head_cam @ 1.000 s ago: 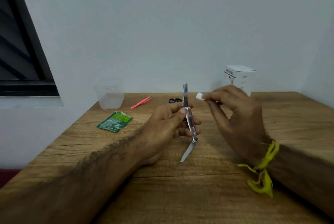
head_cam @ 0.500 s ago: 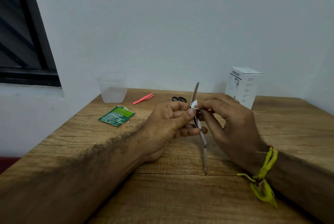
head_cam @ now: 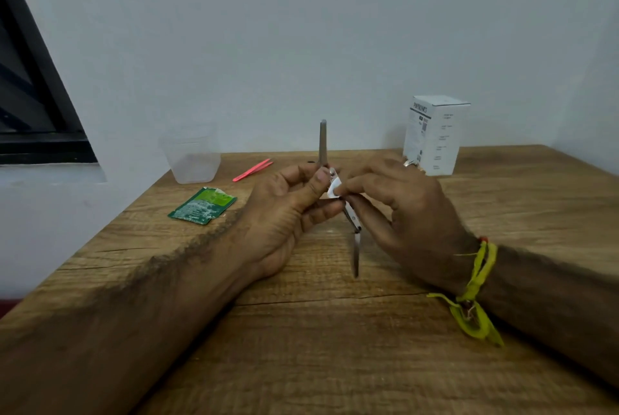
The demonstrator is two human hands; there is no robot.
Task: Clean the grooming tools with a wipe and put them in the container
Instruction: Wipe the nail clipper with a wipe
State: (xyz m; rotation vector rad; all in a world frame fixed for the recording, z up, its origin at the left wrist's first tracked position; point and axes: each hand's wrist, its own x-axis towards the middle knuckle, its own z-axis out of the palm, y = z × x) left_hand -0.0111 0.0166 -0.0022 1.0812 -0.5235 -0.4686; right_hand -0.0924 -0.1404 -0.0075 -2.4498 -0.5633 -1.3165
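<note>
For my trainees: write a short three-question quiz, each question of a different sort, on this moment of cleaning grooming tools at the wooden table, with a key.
1. True or false: the clear container already holds the pink tweezers.
2. Which hand pinches the white wipe? A) left hand B) right hand
3. Fill in: the green sachet lies on the ____, nearer the person than the container.

Key
1. False: the tweezers lie on the table, beside the container.
2. B; the left hand holds the metal tool.
3. table
</note>
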